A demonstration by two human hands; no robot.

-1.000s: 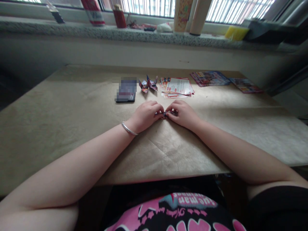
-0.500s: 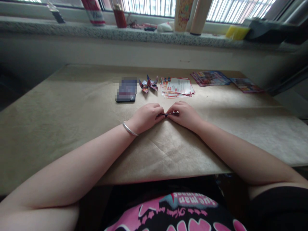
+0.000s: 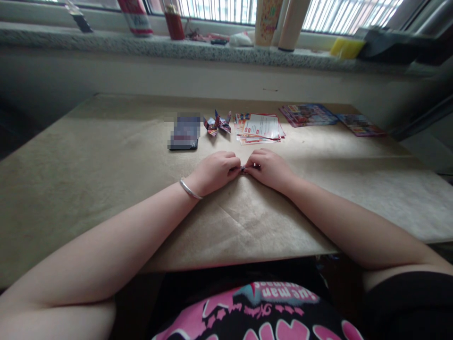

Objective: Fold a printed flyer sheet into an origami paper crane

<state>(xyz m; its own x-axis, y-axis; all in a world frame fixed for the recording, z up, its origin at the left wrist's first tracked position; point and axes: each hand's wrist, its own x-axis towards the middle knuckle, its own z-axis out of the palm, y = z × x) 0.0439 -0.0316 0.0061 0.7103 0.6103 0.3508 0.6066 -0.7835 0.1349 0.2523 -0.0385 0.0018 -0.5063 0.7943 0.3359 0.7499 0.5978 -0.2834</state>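
Between both hands is a small piece of folded paper, dark and printed, mostly covered by my fingers. My left hand, with a silver bangle at the wrist, pinches its left side. On its right side my right hand grips it between thumb and fingers. The fingertips of the two hands nearly meet just above the table. Beyond them stand folded paper cranes with blue, red and white print. Right of these lies a loose stack of printed paper sheets.
A dark flat object, partly blurred out, lies left of the cranes. Colourful printed booklets or sheets and another pile lie at the back right. Bottles, a red can and a yellow item line the stone windowsill.
The fingers have closed further over the folded paper, so less of it shows. My hands stay in almost the same place; the whole view has shifted slightly.
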